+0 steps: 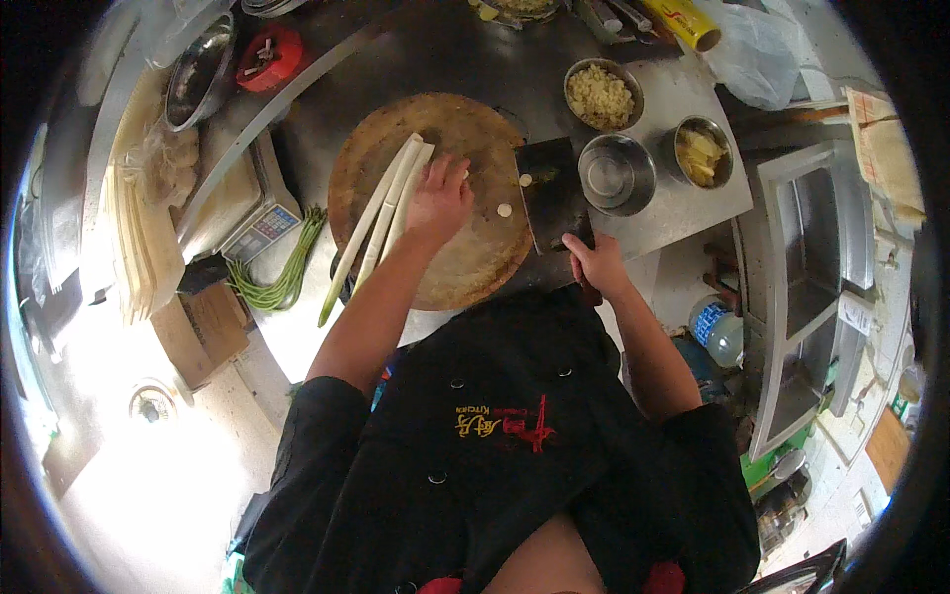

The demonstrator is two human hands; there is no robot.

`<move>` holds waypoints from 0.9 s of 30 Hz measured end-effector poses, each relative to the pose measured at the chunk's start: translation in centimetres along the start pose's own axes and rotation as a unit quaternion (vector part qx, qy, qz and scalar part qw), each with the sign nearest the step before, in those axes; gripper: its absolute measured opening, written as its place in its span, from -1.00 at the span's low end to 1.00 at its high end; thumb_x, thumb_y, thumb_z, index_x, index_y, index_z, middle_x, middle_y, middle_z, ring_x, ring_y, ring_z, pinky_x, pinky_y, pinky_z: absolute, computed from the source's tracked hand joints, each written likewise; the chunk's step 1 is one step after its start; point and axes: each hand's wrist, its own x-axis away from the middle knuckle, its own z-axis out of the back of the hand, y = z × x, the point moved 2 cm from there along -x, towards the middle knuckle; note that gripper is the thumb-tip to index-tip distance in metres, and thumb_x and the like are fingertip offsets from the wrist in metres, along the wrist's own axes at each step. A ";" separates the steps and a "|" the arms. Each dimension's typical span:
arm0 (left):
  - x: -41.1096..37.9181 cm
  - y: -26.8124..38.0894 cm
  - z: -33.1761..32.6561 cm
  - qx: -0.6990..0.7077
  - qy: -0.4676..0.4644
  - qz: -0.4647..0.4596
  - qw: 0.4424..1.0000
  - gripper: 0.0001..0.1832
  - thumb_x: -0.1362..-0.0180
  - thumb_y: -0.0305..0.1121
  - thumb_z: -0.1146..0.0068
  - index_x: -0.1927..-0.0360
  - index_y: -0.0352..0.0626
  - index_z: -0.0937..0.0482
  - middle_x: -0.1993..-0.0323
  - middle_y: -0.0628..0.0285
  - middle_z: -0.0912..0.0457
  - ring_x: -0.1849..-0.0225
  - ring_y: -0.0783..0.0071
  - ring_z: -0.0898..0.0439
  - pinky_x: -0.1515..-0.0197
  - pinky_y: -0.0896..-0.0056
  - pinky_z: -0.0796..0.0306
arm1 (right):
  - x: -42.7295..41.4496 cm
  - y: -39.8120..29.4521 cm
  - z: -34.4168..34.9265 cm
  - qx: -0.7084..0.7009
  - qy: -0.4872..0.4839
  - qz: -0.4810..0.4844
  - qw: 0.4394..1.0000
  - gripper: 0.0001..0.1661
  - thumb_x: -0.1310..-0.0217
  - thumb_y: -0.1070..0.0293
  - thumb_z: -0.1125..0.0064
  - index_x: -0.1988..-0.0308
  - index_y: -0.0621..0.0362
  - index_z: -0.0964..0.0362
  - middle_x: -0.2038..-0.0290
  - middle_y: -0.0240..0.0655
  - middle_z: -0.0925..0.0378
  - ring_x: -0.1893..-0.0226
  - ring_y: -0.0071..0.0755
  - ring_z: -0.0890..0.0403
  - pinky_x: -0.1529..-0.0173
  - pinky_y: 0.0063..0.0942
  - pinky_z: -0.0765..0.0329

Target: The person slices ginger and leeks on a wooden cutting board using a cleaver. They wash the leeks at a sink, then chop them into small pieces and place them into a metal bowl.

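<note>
Several long white scallion stalks (387, 200) with green ends lie side by side on a round wooden chopping block (482, 252). Over the rightmost stalk is my left hand (441, 197), fingers bent down to the wood; a small pale bit shows at its fingertips. Whether it grips a stalk is hidden. My right hand (600, 263) holds a dark cleaver (553, 200) by its handle, thumb against the blade. The blade lies flat-side up at the block's right edge, with a round white slice (525, 180) on it. Another white slice (505, 211) lies on the block.
Right of the cleaver stands a metal bowl (616, 174), near a bowl of minced pale food (603, 96) and a bowl of yellowish slices (699, 156). Left are green long beans (286, 278), a digital scale (269, 226) and a red ashtray (271, 58).
</note>
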 end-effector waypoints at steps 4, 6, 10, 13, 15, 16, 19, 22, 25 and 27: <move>0.7 3.5 0.2 0.071 -0.059 0.146 0.985 -0.43 -0.16 -0.31 -0.28 -0.28 -0.10 -0.51 -0.21 -0.02 -0.46 -0.25 -0.11 -0.46 -0.30 -0.01 -0.45 | 0.1 -0.5 0.5 0.033 -0.026 0.022 0.999 -0.60 -0.42 0.12 -0.31 0.34 0.20 -0.43 0.66 -0.36 -0.49 0.71 -0.47 -0.51 0.59 -0.39 -0.44; 1.7 5.0 0.7 0.078 -0.104 0.147 0.981 -0.39 -0.20 -0.24 -0.28 -0.33 -0.10 -0.48 -0.27 0.03 -0.46 -0.21 -0.02 -0.55 -0.23 0.03 -0.51 | 0.1 -0.6 -0.2 0.035 -0.029 -0.002 0.999 -0.54 -0.44 0.12 -0.28 0.46 0.18 -0.39 0.69 -0.37 -0.46 0.72 -0.47 -0.50 0.59 -0.40 -0.41; 3.8 7.1 -0.2 0.168 -0.065 0.222 0.958 -0.42 -0.19 -0.34 -0.29 -0.31 -0.14 -0.50 -0.24 0.05 -0.49 -0.01 0.05 -0.68 -0.07 0.08 -0.59 | 0.7 -0.3 -1.9 0.080 -0.083 -0.030 0.993 -0.61 -0.40 0.19 -0.32 0.38 0.21 -0.38 0.65 -0.36 -0.48 0.70 -0.48 -0.51 0.57 -0.39 -0.46; 5.3 7.1 -0.5 0.188 -0.034 0.208 0.959 -0.49 -0.16 -0.46 -0.27 -0.24 -0.15 -0.57 -0.18 0.03 -0.51 0.09 0.05 -0.70 -0.01 0.13 -0.60 | 2.0 0.6 -3.1 0.074 -0.092 -0.005 0.993 -0.58 -0.36 0.11 -0.37 0.28 0.26 -0.45 0.61 -0.31 -0.54 0.69 -0.42 -0.57 0.57 -0.35 -0.52; 6.5 7.4 -0.4 0.207 -0.023 0.181 0.961 -0.52 -0.17 -0.48 -0.24 -0.21 -0.07 -0.59 -0.17 0.04 -0.52 -0.01 -0.04 -0.66 -0.02 0.01 -0.59 | 3.2 1.5 -3.9 0.062 -0.081 -0.028 0.994 -0.58 -0.35 0.11 -0.38 0.26 0.28 -0.46 0.61 -0.30 -0.55 0.68 -0.41 -0.58 0.55 -0.34 -0.52; 7.0 7.6 -0.4 0.218 -0.018 0.166 0.962 -0.54 -0.18 -0.49 -0.22 -0.20 -0.04 -0.59 -0.16 0.05 -0.52 -0.06 -0.09 -0.64 -0.03 -0.05 -0.58 | 3.7 2.0 -4.2 0.054 -0.073 -0.040 0.995 -0.57 -0.34 0.11 -0.38 0.24 0.29 -0.46 0.61 -0.30 -0.55 0.68 -0.40 -0.58 0.55 -0.33 -0.53; 8.3 8.2 -0.6 0.243 -0.014 0.094 0.965 -0.59 -0.19 -0.51 -0.22 -0.14 -0.03 -0.63 -0.12 0.07 -0.53 -0.03 -0.04 -0.64 0.00 0.02 -0.60 | 5.7 3.9 -5.0 0.080 -0.033 -0.017 0.996 -0.56 -0.31 0.11 -0.40 0.22 0.31 -0.47 0.61 -0.29 -0.55 0.66 -0.38 -0.59 0.52 -0.31 -0.54; 10.7 9.2 -1.2 0.210 0.002 -0.032 0.977 -0.65 -0.21 -0.48 -0.25 -0.09 -0.03 -0.67 -0.11 0.09 -0.53 -0.01 0.00 -0.64 0.03 0.09 -0.62 | 10.1 5.0 -5.5 0.069 -0.001 -0.021 0.997 -0.57 -0.32 0.13 -0.39 0.21 0.32 -0.48 0.60 -0.29 -0.55 0.64 -0.38 -0.60 0.50 -0.32 -0.54; 12.3 11.5 -1.6 0.222 -0.004 -0.125 0.967 -0.71 -0.22 -0.45 -0.28 -0.03 -0.01 -0.70 -0.10 0.10 -0.54 0.00 0.03 -0.64 0.04 0.12 -0.62 | 15.4 5.3 -5.5 0.026 0.061 -0.054 0.996 -0.58 -0.30 0.14 -0.38 0.22 0.32 -0.49 0.60 -0.29 -0.56 0.62 -0.41 -0.62 0.49 -0.33 -0.55; 13.6 13.6 -2.0 0.232 -0.016 -0.167 0.958 -0.71 -0.24 -0.42 -0.29 -0.04 -0.05 -0.68 -0.09 0.07 -0.52 -0.07 0.02 -0.62 0.01 0.11 -0.62 | 18.7 6.9 -5.2 0.015 0.093 -0.043 0.995 -0.59 -0.30 0.14 -0.39 0.22 0.30 -0.49 0.59 -0.30 -0.57 0.62 -0.42 -0.61 0.48 -0.34 -0.54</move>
